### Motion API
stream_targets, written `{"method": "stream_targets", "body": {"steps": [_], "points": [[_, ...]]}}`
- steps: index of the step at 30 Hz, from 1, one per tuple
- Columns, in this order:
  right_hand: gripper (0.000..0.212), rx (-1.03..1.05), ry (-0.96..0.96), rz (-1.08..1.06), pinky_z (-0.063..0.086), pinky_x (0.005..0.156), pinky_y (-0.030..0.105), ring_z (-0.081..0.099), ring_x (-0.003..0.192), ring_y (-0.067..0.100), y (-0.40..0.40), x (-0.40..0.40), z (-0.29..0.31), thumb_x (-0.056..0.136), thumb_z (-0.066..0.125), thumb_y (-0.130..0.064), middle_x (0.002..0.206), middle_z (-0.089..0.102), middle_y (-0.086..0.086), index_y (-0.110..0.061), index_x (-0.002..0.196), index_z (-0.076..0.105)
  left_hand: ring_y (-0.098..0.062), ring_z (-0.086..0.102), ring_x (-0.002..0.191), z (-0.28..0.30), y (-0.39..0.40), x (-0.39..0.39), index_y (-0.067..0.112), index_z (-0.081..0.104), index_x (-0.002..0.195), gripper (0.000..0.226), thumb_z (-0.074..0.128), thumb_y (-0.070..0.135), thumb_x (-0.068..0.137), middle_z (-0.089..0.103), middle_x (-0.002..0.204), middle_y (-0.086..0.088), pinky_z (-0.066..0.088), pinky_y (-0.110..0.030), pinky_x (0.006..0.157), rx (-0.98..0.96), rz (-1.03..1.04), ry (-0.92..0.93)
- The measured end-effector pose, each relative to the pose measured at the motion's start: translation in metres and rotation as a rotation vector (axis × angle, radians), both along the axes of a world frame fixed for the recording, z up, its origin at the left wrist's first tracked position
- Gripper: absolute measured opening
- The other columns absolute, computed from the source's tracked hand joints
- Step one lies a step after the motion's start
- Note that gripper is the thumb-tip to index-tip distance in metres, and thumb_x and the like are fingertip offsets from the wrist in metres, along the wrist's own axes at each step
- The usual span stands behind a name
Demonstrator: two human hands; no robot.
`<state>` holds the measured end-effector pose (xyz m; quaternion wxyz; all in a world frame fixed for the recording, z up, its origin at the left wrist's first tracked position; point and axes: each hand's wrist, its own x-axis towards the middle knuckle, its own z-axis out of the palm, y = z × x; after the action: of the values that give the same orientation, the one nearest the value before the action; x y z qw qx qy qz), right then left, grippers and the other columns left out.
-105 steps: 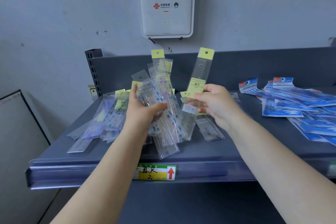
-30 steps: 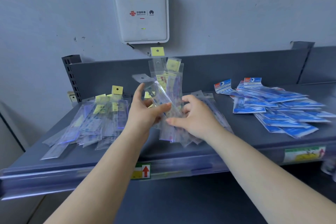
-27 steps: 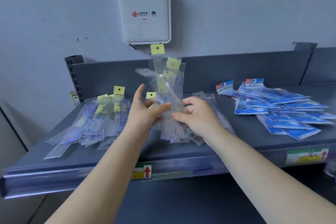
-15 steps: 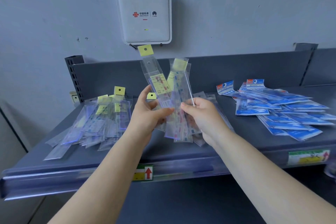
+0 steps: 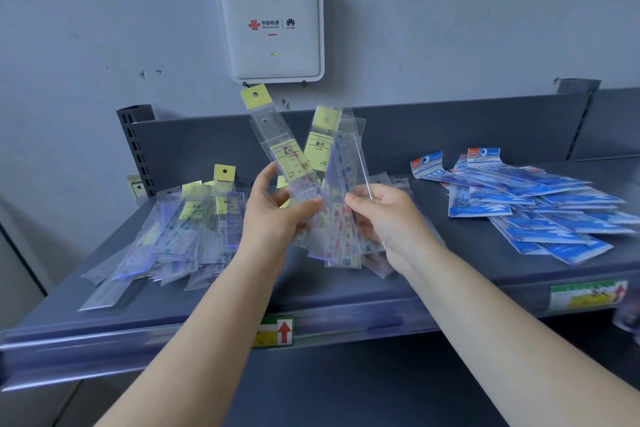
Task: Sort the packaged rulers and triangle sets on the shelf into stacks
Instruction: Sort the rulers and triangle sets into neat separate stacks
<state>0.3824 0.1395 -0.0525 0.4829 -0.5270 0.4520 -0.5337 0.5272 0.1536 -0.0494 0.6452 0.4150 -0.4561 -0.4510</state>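
- The left hand is raised over the middle of the shelf, thumb and curled fingers pinching a ruler packet with a yellow header that leans up and to the left, its top nearly reaching the white router on the wall.
- The right hand, just beside the left, has its fingers closed round a fan of clear ruler packets standing nearly upright above the shelf; the lower ends hang below the palm.
- The two held bunches cross where the hands meet, touching each other.
- To the left of the hands, a loose spread of clear ruler packets lies flat on the shelf, yellow headers pointing towards the back panel.
- Far to the right on the shelf, well apart from the hands, lies a heap of blue packets.
- On the shelf's front edge below the hands sits a price tag with a red arrow.
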Motion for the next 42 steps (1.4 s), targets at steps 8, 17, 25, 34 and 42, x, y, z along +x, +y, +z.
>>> {"method": "stream_targets", "body": {"steps": [8, 17, 25, 34, 42], "points": [[0.013, 0.015, -0.074, -0.083, 0.046, 0.061, 0.026, 0.059, 0.052, 0.008, -0.006, -0.03, 0.008, 0.09, 0.059, -0.007, 0.06, 0.063, -0.005, -0.015, 0.079, 0.061, -0.021, 0.068, 0.075, -0.001, -0.002, 0.003, 0.019, 0.039, 0.138, 0.072, 0.067, -0.01, 0.078, 0.071, 0.095, -0.006, 0.049, -0.022, 0.046, -0.019, 0.01, 0.016], [0.008, -0.027, 0.579, -0.31, 0.04, 0.067, 0.027, 0.059, 0.074, 0.022, -0.018, -0.096, 0.015, 0.084, 0.061, -0.009, 0.085, 0.066, 0.013, -0.005, 0.082, 0.067, -0.023, 0.069, 0.08, 0.0, -0.003, -0.002, 0.034, 0.044, 0.115, 0.063, 0.07, -0.008, 0.077, 0.07, 0.094, -0.006, 0.051, -0.025, 0.051, 0.0, -0.004, -0.067], [0.042, -0.053, 1.192, -0.4, 0.042, 0.093, 0.038, 0.043, 0.121, 0.031, -0.024, -0.089, 0.004, 0.089, 0.056, -0.029, 0.129, 0.056, 0.007, -0.01, 0.126, 0.047, -0.028, 0.07, 0.089, -0.001, -0.002, -0.002, 0.032, 0.045, 0.123, 0.067, 0.072, -0.007, 0.075, 0.071, 0.1, -0.009, 0.056, -0.04, 0.07, 0.008, 0.009, -0.106], [0.032, -0.282, 0.693, 0.071, 0.041, 0.06, 0.023, 0.051, 0.056, 0.001, 0.015, -0.006, 0.014, 0.07, 0.078, -0.039, 0.066, 0.061, -0.007, -0.024, 0.086, 0.055, -0.027, 0.068, 0.081, -0.001, 0.004, -0.002, 0.04, 0.05, 0.114, 0.062, 0.073, -0.003, 0.075, 0.07, 0.103, -0.014, 0.053, -0.031, 0.057, -0.02, -0.018, -0.142], [0.024, -0.212, 0.458, 0.029, 0.049, 0.061, 0.032, 0.057, 0.051, 0.01, 0.002, -0.003, 0.008, 0.082, 0.071, -0.02, 0.061, 0.066, 0.005, -0.017, 0.072, 0.05, -0.024, 0.067, 0.074, 0.0, 0.005, 0.004, 0.024, 0.046, 0.132, 0.067, 0.062, -0.014, 0.078, 0.067, 0.107, -0.021, 0.054, -0.026, 0.051, -0.015, -0.072, -0.03]]}}
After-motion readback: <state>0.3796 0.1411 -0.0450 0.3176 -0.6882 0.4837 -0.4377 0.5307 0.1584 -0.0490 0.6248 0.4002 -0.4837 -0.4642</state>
